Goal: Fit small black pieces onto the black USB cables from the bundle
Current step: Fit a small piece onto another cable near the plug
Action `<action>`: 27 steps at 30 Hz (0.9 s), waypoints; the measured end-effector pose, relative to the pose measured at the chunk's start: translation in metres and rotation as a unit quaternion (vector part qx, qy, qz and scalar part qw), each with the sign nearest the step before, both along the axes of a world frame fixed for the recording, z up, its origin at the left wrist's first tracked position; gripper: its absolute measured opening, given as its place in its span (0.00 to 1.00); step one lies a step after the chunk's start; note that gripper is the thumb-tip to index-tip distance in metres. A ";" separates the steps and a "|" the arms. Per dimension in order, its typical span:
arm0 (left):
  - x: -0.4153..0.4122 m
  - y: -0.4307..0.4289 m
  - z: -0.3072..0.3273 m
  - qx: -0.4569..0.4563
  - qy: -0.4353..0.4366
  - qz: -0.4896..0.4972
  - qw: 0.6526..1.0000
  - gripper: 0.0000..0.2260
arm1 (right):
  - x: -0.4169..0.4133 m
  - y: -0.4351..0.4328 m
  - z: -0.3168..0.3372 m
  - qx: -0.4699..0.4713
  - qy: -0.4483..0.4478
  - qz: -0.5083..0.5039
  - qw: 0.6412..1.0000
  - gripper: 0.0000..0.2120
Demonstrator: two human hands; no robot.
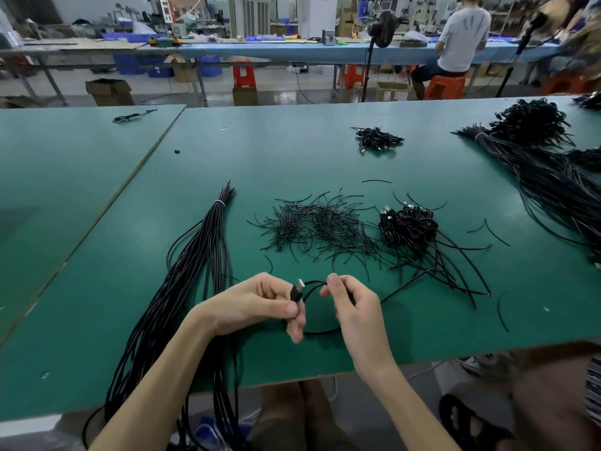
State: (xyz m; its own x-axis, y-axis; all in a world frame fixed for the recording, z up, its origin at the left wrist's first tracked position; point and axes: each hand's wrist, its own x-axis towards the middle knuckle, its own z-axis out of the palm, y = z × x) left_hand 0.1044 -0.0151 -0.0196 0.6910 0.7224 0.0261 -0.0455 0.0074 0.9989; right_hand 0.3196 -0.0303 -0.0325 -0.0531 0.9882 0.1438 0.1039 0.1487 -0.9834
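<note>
My left hand (260, 304) pinches the black USB plug (297, 290) of one cable, its metal end pointing up. A loop of that cable (322, 332) curves under both hands. My right hand (351, 304) pinches the cable close to the plug. A tied bundle of long black cables (198, 265) lies to the left and hangs over the table's near edge. A heap of short thin black pieces (318, 222) sits just beyond my hands. Right of it lies a pile of cables with plugs (409, 226).
The green table (292, 151) carries a small cable pile (377, 138) at the back and big cable bundles (536, 157) at the far right. Loose black strands (497, 232) are scattered on the right. A person (461, 37) sits at a bench behind.
</note>
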 end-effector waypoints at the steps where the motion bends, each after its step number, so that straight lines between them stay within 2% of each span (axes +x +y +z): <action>1: 0.003 0.000 -0.002 0.009 0.017 0.008 1.000 0.08 | -0.001 0.000 0.001 0.004 -0.001 0.003 1.000 0.16; 4: 0.017 0.001 -0.004 0.088 0.073 0.111 0.987 0.08 | -0.004 0.000 0.003 0.013 0.010 0.030 0.999 0.11; 8: 0.029 0.002 -0.008 0.230 0.150 0.277 0.921 0.04 | -0.006 -0.001 0.002 0.031 0.014 0.055 0.998 0.11; 12: 0.029 0.002 -0.012 0.257 0.189 0.374 0.871 0.06 | -0.006 -0.003 0.000 0.037 0.028 0.091 0.995 0.14; 17: 0.032 0.000 -0.010 0.226 0.196 0.350 0.888 0.11 | -0.005 -0.002 0.001 0.040 0.031 0.141 0.989 0.10; 20: 0.030 0.000 -0.009 0.213 0.206 0.311 0.903 0.18 | -0.002 0.000 0.003 0.032 0.055 0.156 0.986 0.13; 22: 0.031 0.000 -0.009 0.197 0.192 0.261 0.925 0.24 | -0.001 0.001 0.004 0.024 0.064 0.165 0.984 0.16; 24: 0.032 0.001 -0.010 0.181 0.170 0.228 0.941 0.23 | -0.002 0.001 0.003 0.019 0.052 0.169 0.984 0.18; 27: 0.033 0.001 -0.007 0.162 0.155 0.226 0.948 0.22 | -0.004 0.001 0.002 0.013 0.035 0.177 0.984 0.19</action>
